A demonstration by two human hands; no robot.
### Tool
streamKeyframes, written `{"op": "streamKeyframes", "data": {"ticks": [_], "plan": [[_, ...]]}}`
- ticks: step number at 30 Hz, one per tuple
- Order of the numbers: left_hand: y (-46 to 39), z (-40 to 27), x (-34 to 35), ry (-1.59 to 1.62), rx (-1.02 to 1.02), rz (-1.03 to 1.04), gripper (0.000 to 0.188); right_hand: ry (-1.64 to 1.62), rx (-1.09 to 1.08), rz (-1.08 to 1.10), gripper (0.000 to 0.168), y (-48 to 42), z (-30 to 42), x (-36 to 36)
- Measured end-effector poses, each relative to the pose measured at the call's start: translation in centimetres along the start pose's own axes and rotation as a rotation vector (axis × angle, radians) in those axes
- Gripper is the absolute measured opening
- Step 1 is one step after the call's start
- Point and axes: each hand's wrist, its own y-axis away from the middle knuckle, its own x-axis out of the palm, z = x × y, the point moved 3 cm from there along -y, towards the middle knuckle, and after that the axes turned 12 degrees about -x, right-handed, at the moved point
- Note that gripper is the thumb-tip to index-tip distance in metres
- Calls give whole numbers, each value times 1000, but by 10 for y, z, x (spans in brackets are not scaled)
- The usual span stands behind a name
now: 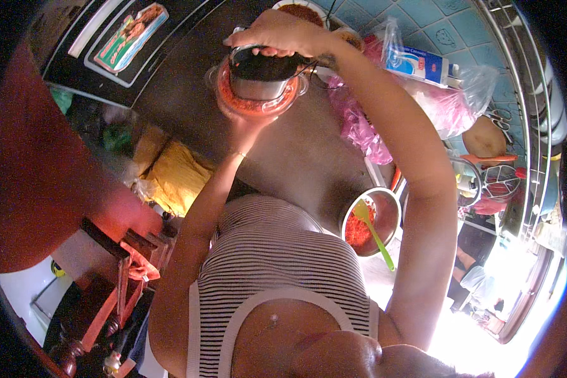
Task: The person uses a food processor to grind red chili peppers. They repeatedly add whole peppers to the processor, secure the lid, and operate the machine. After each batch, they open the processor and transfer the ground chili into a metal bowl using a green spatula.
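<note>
My right hand point(288, 33) lies over the top of the black and steel motor unit of an electric food chopper point(260, 71), fingers curled around its far side. A dark cord runs off beside my right wrist. The motor unit sits on a clear bowl point(224, 92) with side handles, and finely chopped red food shows through its wall. Against the near side of that bowl is my left hand point(253, 123), gripping it from below; its fingers are mostly hidden. By my right elbow, a steel bowl point(394, 203) holds chopped red food and a green spatula point(380, 243).
Behind my right hand stands a bowl of reddish-brown food point(307, 12). Pink plastic bags point(366, 127) and a blue-and-white carton point(418, 64) lie along the tiled wall point(472, 35). A metal rack point(524, 118) runs at right. A yellow bag point(177, 177) is at left.
</note>
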Motion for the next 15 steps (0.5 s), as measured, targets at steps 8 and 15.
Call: {"op": "streamKeyframes", "data": {"ticks": [8,15], "plan": [[8,6,-3,36,0,14,121,-31,64,-28,50,6,12,-4],[8,9,0,56,7,18,123,-44,81,-46,50,8,13,-3]]}}
